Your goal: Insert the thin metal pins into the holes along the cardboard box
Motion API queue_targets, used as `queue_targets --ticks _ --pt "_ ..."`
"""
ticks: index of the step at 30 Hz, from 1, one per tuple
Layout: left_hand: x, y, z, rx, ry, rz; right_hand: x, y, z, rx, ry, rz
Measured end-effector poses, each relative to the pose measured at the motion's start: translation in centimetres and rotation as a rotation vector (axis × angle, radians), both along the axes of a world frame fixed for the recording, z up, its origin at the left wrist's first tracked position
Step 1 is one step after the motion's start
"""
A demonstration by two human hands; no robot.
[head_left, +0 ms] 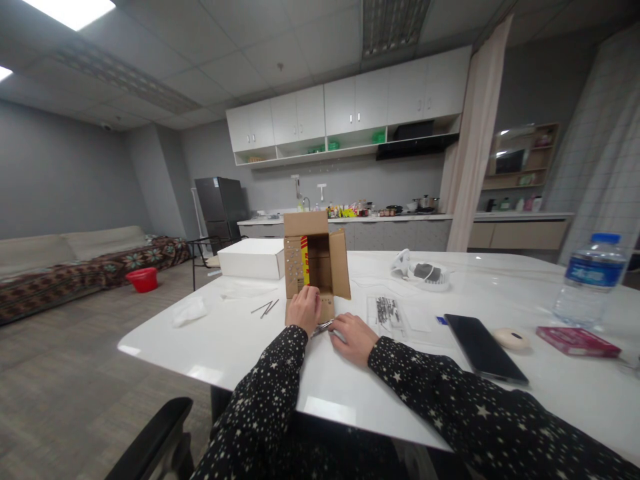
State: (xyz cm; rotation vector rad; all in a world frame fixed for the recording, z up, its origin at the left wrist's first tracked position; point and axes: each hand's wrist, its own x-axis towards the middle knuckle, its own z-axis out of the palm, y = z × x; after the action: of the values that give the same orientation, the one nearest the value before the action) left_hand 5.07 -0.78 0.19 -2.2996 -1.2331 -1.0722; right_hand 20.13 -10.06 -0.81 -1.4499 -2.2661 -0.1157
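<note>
Right hand [353, 337] holds slim, seemingly metal tool [323, 327] beside left hand [305, 310]

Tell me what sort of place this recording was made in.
Probably an office break room or a shared kitchen-lounge. A kitchen counter runs under white wall cabinets along the back wall, a dark fridge stands beside it, and a sofa lines the left wall.

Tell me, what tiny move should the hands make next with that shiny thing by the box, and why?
Probably lift the shiny metal tool toward the open side of the cardboard box. The left hand rests on the box's lower flap, the tool lies between both hands, and the right hand touches its end. Which hand grips it is unclear.
</note>
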Motion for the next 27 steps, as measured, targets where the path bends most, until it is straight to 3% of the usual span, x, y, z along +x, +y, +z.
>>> queue_targets --ticks 4,10,17,21,27 --pt "-0.1 0.0 0.0 0.011 -0.056 -0.083 0.0 0.0 -0.1 -0.004 -0.002 -0.005" --pt "-0.1 -0.5 0.1 0.029 -0.168 -0.314 0.1 0.2 -0.3 0.000 -0.004 -0.001" --pt "0.5 -0.6 -0.3 -0.017 -0.395 -0.506 0.1 0.3 -0.3 -0.010 -0.005 -0.001" --pt "0.5 -0.4 -0.7 -0.115 -0.393 -0.536 0.1 0.2 -0.2 -0.017 -0.008 -0.007" --pt "-0.1 -0.2 -0.9 -0.179 -0.224 -0.507 0.1 0.3 -0.1 -0.011 -0.003 0.002"
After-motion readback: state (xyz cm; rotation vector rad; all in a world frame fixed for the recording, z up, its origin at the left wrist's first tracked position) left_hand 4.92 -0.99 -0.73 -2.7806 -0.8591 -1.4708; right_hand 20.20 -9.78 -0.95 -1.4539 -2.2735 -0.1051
